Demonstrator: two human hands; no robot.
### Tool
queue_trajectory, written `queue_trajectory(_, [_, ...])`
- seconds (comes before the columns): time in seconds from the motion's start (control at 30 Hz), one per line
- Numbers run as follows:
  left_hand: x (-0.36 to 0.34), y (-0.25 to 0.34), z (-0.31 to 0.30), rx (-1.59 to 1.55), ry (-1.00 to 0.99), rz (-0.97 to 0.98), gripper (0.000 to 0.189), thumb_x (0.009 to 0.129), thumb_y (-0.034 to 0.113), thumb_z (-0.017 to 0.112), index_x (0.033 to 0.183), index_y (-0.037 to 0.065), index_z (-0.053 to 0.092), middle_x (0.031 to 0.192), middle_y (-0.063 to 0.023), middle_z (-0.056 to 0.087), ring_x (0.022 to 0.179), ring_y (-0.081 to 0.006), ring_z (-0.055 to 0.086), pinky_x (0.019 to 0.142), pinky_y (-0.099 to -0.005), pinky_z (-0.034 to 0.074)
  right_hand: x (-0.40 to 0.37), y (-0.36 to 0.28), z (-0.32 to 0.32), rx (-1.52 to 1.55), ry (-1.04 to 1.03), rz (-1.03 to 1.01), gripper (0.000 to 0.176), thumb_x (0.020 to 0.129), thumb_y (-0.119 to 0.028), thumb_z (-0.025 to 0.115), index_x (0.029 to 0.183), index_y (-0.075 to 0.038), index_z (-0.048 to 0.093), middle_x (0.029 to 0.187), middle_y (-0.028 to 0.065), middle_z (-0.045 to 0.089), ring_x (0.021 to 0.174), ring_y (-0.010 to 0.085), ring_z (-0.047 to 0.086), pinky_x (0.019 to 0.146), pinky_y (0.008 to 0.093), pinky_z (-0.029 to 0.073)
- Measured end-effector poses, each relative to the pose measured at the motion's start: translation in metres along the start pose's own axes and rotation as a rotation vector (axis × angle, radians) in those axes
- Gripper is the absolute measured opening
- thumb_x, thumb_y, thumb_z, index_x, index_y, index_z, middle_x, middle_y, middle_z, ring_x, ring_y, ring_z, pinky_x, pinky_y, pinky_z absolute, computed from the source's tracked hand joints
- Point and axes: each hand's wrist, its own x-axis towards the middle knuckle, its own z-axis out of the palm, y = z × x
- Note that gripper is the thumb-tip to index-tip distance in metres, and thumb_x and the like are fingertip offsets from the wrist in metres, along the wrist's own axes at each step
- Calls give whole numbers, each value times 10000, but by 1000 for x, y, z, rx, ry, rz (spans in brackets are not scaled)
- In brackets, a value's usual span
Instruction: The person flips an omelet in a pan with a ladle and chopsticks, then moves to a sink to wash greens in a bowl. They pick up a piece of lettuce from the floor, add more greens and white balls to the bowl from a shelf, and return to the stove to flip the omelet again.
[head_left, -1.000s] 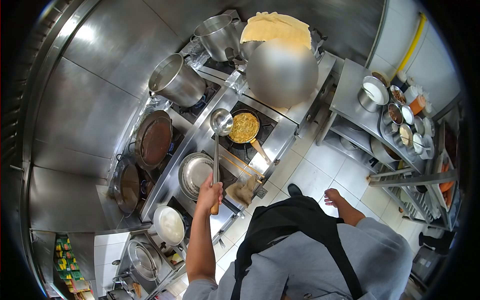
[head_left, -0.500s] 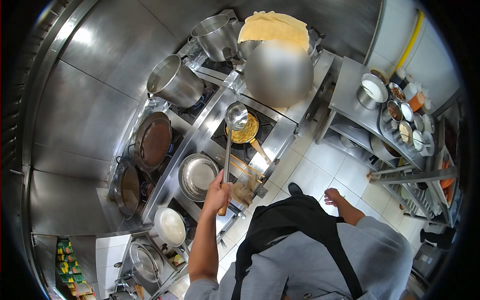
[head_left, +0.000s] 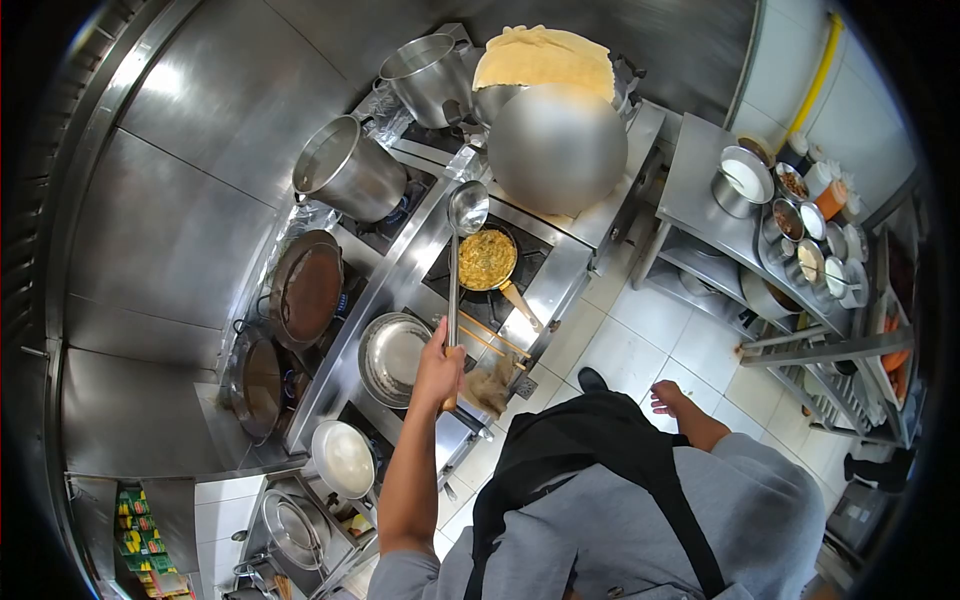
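My left hand is closed round the wooden handle of a long metal ladle. The ladle's bowl hangs over the stove, just left of a small pan that holds a yellow, omelette-like food. That pan's light handle points toward me. Beside my left hand sits an empty-looking steel pan. Chopsticks and a crumpled cloth lie on the stove edge to its right. My right hand hangs over the floor with its fingers apart, holding nothing.
Tall pots stand at the back left, near two dark pans. A large round metal lid or pan bottom is at the back. A white-filled pan is at lower left. A steel side table bears several ingredient containers.
The ladle's bowl has moved a little up and left, off the small pan, uncovering more of the yellow food. My right hand has hardly moved.
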Motion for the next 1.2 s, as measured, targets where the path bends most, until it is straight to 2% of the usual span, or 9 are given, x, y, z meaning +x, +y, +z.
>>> queue_trajectory(0.43, [12, 2, -6, 27, 105, -76, 677, 900, 94, 534, 1516, 124, 255, 610, -2, 485, 442, -108, 467, 391, -277, 398, -1, -11, 2, 12, -6, -27, 204, 863, -198, 570, 1044, -104, 550, 938, 79, 569, 801, 244, 597, 707, 435, 536])
queue_trajectory(0.57, [0, -26, -19, 61, 124, -26, 677, 901, 68, 527, 1517, 138, 258, 591, 3, 472, 436, -104, 458, 389, -275, 391, -3, -12, -1, 10, -6, -29, 205, 867, -202, 572, 1046, -103, 551, 944, 81, 568, 797, 245, 598, 710, 435, 537])
queue_trajectory(0.63, [-12, -44, -24, 183, 177, 27, 687, 879, 61, 573, 1505, 147, 301, 658, -45, 552, 443, -130, 494, 420, -314, 442, -5, -11, -2, 6, 9, -11, 205, 876, -212, 571, 1048, -102, 550, 945, 83, 567, 795, 246, 598, 711, 435, 537])
queue_trajectory(0.87, [-59, -71, -17, 217, 218, -84, 696, 857, 85, 591, 1496, 131, 319, 644, -92, 590, 473, -147, 549, 469, -311, 470, -1, -12, -4, -43, 6, 4, 208, 851, -170, 569, 1048, -105, 550, 918, 87, 564, 762, 233, 587, 670, 432, 533])
queue_trajectory(0.97, [-71, -78, -12, 266, 199, -75, 704, 891, 61, 581, 1516, 166, 274, 615, -36, 521, 460, -116, 504, 429, -297, 442, -1, -20, 1, -70, -3, 0, 210, 850, -174, 571, 1047, -107, 550, 922, 82, 564, 767, 231, 587, 671, 431, 534])
queue_trajectory(1.03, [-73, -92, -11, 285, 229, -47, 703, 882, 59, 592, 1509, 159, 291, 632, -48, 535, 461, -123, 513, 431, -304, 447, -1, -27, 6, -97, -9, -31, 202, 870, -205, 575, 1049, -114, 554, 945, 75, 569, 777, 227, 595, 702, 435, 542])
queue_trajectory(1.1, [-76, -93, -10, 361, 261, -47, 685, 847, 126, 615, 1477, 125, 345, 785, -183, 643, 643, -256, 620, 685, -367, 504, 0, -32, 9, -101, -14, -44, 210, 856, -195, 577, 1049, -114, 557, 928, 73, 569, 770, 223, 591, 692, 429, 541])
queue_trajectory(1.13, [-82, -79, -9, 346, 228, -176, 688, 840, 130, 625, 1472, 117, 352, 898, -226, 662, 768, -325, 649, 779, -382, 500, 0, -35, 11, -98, -18, -56, 219, 843, -186, 580, 1049, -113, 561, 912, 70, 569, 763, 220, 587, 682, 423, 539])
queue_trajectory(1.2, [-81, -88, -9, 344, 246, -141, 688, 838, 124, 623, 1470, 109, 352, 967, -241, 660, 826, -341, 658, 804, -385, 499, 1, -39, 14, -101, -29, -68, 218, 843, -188, 582, 1048, -117, 564, 910, 70, 572, 763, 219, 588, 684, 420, 540])
